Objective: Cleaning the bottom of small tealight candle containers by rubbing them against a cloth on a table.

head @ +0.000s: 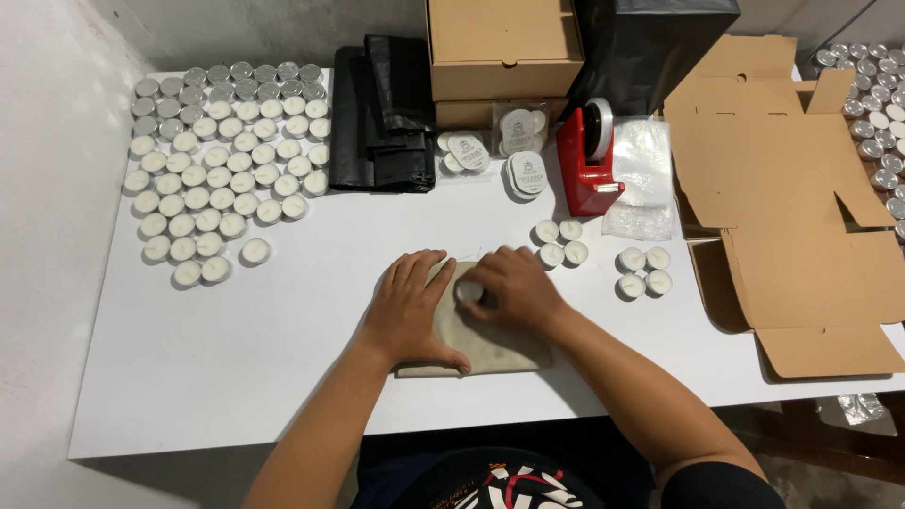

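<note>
1. Left hand (410,306) lies flat, fingers spread, pressing down the left part of a beige cloth pouch (490,347) at the near middle of the white table (236,368).
2. Right hand (509,290) is closed around one tealight (468,290) at the pouch's far edge, probably at its mouth; view too poor to confirm.
3. Done: sealed tealight packs (523,172) lie far centre, by the red tape dispenser (589,160).
4. Left: two groups of four (559,242), (644,270) sit right, a large loose batch (222,179) far left, flat cardboard box (782,207) unfolded.
</note>
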